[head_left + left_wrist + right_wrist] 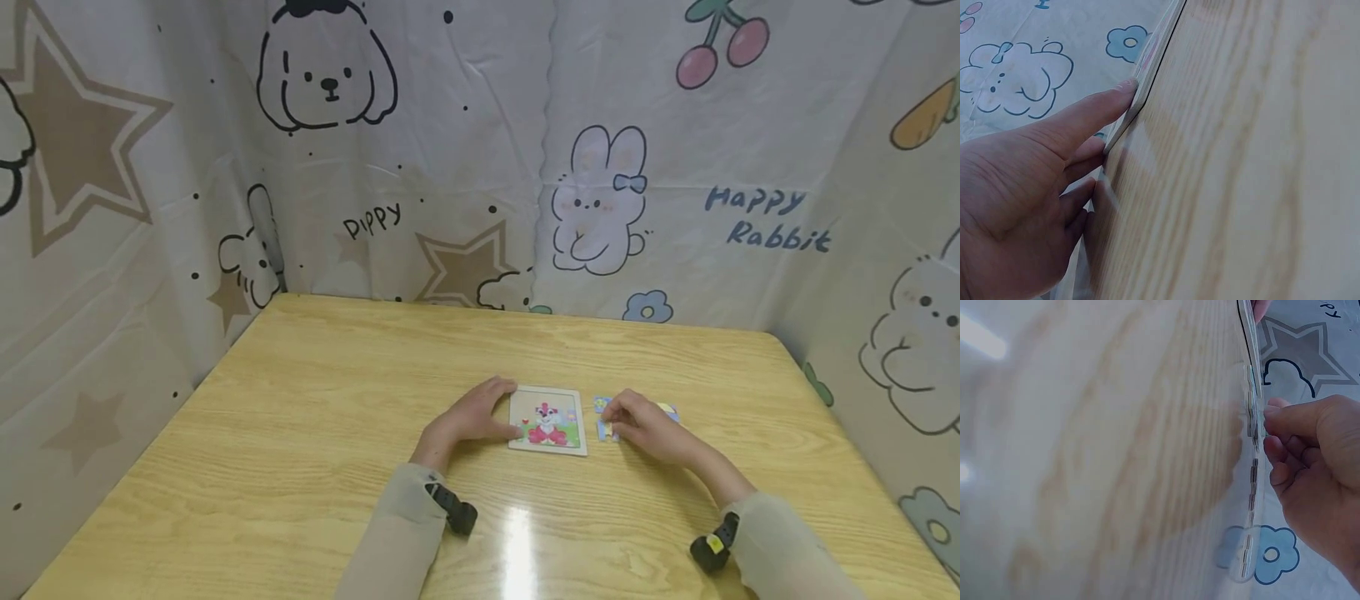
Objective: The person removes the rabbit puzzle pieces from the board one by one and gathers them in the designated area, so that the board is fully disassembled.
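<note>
A square picture puzzle board (582,425) with a pale rim lies on the table, showing a pink-and-white cartoon animal on green. My left hand (472,417) is at its left side, the thumb touching the near-left edge and the fingers by the far-left corner. From the left wrist, the thumb lies along the corner of the board (1142,94). Right of the board, my right hand (648,427) bends down over loose puzzle pieces, thumb and forefinger pinching a small blue-and-yellow puzzle piece (605,432). The palm and fingers partly hide the pieces beneath.
Another puzzle piece (601,403) lies just beyond the right fingertips, and a yellow-and-blue one (667,409) shows behind that hand. The wooden table (300,467) is glossy. Printed curtains (450,167) stand along its back and sides. Each wrist wears a small black camera.
</note>
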Motion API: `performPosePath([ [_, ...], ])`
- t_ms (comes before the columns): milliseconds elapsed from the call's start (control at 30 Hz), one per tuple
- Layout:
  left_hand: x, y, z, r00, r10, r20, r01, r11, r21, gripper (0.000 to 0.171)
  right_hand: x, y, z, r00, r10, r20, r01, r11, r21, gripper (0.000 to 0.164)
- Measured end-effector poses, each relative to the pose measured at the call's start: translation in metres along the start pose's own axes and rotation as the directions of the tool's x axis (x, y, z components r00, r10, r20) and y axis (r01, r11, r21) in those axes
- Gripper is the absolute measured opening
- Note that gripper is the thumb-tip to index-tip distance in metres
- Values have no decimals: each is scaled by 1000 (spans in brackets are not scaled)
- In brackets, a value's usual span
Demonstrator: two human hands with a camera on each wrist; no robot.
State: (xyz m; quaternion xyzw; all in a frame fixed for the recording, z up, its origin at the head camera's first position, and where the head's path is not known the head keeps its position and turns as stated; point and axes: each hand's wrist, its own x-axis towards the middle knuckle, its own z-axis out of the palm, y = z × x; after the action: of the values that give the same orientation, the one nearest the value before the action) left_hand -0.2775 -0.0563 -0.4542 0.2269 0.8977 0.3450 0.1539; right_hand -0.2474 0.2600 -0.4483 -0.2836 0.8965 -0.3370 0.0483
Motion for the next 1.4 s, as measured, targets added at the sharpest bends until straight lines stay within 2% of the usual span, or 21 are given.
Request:
performPosePath([
  [167,1,0,-1,1000,10,-8,-10,1000,1,78,6,-1,2,998,-40,-41,39,999,-16,10],
  [233,0,0,-2,1000,12,-11,-12,1000,-3,78,12,-4,4,999,-20,-42,20,1000,-15,11],
  [400,-1,1,-2,1000,6,-7,-6,1000,-18,79,28,-14,14,999,42,-5,-42,999,2,15],
  [733,0,-3,1,1000,-15,1,15,1000,-3,79,56,-30,34,998,46,52,-43,998,-44,27],
  [1000,0,-2,2,1000,-1,3,1,1000,-8,78,65,-31,38,995,38,93,-32,997,-73,27],
  [1300,0,0,0,1000,1,5,-1,1000,2,78,70,-33,36,986,102,131,-106,994,21,24],
  [1400,1,1,-1,1000,5,3,-5,1000,4,78,71,-33,36,986,104,129,-109,993,36,24],
])
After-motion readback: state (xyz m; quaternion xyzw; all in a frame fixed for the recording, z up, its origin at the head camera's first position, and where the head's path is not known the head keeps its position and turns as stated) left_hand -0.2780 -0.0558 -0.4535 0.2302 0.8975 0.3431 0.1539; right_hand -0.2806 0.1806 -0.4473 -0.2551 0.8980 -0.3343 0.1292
